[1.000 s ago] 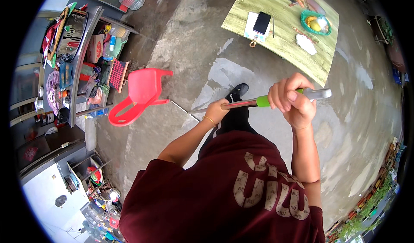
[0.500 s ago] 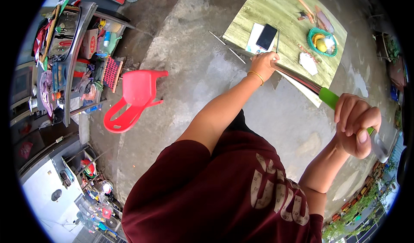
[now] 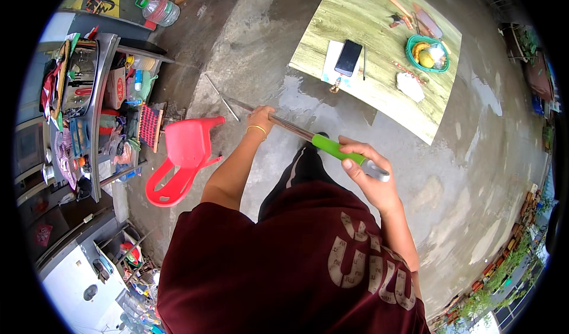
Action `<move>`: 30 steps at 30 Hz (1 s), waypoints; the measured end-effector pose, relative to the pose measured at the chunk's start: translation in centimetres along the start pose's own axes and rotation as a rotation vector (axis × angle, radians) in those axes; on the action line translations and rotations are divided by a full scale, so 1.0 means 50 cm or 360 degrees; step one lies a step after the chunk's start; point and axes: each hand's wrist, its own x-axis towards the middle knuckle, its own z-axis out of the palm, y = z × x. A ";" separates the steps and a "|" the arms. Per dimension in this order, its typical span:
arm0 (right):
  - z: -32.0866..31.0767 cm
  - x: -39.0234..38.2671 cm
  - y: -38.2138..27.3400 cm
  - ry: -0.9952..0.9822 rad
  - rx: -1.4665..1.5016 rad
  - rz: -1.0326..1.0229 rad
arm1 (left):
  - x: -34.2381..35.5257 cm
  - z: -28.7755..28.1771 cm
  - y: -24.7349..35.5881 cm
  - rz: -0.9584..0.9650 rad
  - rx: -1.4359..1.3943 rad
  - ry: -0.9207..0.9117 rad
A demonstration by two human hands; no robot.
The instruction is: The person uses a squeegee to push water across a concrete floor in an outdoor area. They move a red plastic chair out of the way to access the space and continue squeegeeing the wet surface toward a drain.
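I hold a long-handled floor squeegee (image 3: 290,126) slantwise in front of me. Its metal pole runs to a thin crossbar (image 3: 222,97) on the wet concrete at the upper left. Partway down the pole, my left hand (image 3: 261,118) is closed round the metal. My right hand (image 3: 367,171) is curled loosely about the green grip (image 3: 336,147), near its grey end cap. One dark-trousered leg shows below the pole.
A red plastic chair (image 3: 188,141) stands left of my left arm, close to the crossbar. Ahead on the right, a wood-patterned table (image 3: 332,20) bears a phone (image 3: 348,57) and a teal fruit basket (image 3: 409,50). Cluttered shelves (image 3: 102,109) line the left.
Both hands and the squeegee have swung left, the right hand coming in closer to my body. The crossbar has slid left across the floor, away from the table toward the chair.
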 end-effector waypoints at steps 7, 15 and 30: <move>-0.052 -0.113 -0.036 0.0550 0.0324 0.0263 | -0.008 0.038 0.155 0.0304 -0.0035 -0.0297; -0.073 -0.271 -0.059 0.1004 -0.0078 -0.0278 | -0.020 0.064 0.433 0.0786 -0.0048 -0.0265; 0.134 -0.235 0.153 -0.0041 0.0254 0.0004 | -0.212 0.058 -0.060 -0.0511 0.0125 0.0124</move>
